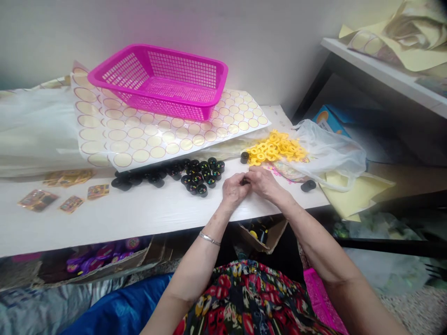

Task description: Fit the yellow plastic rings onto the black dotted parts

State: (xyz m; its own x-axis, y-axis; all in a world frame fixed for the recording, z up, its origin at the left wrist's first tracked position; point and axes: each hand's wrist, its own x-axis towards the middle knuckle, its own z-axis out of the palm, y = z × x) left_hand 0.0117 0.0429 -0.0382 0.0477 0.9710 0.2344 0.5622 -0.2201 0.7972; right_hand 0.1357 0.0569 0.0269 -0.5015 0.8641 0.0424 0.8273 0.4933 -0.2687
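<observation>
My left hand [234, 190] and my right hand [262, 182] meet over the front part of the white table [167, 209]. Between their closed fingers is a small dark piece [245, 180], mostly hidden. Just left of them stand several black round cups [197, 178] with small coloured bits inside. One black cylinder [245, 157] stands beyond my fingers, beside a pile of yellow ring-shaped pieces [275, 148]. Another black cylinder [308, 186] lies to the right of my right hand.
A pink basket [188, 104] rests on sheets of round stickers [139, 144] at the back. Printed cards [71, 204] lie at left. A plastic bag [328, 149] sits at right, below a shelf [384, 70]. Open boxes [275, 239] are under the table edge.
</observation>
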